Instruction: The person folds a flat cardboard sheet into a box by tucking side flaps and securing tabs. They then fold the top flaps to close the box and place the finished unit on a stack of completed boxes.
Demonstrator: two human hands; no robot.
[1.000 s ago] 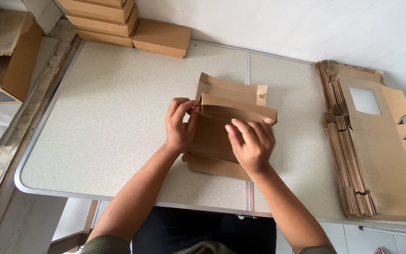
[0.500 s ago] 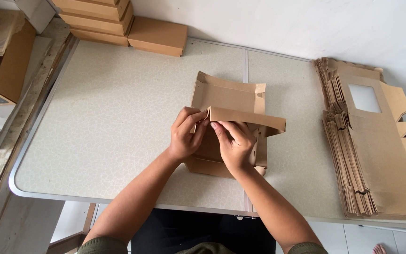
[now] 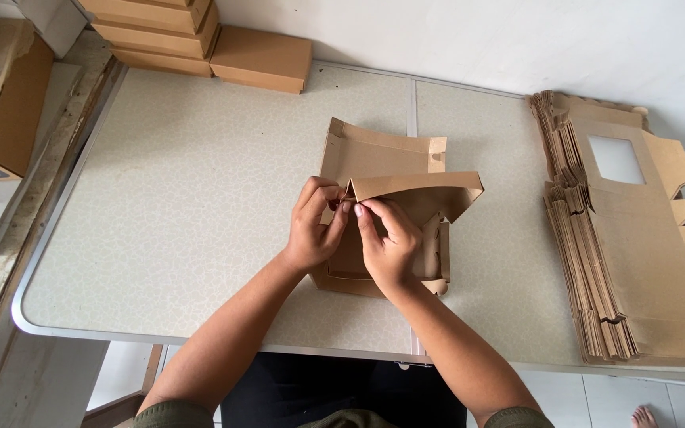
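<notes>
Head view: both hands [image 3: 354, 234] on half-folded cardboard box [image 3: 394, 182], inside hidden.

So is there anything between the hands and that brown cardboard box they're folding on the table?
Nothing visible. Both hands are already on the half-folded cardboard box: the left hand and right hand pinch the same flap corner with their fingers. The stack of flat box blanks lies apart at the table's right side.

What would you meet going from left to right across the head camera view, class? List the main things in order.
Open cardboard carton → stack of folded brown boxes → single folded box → left hand → right hand → stack of flat windowed box blanks.
</notes>
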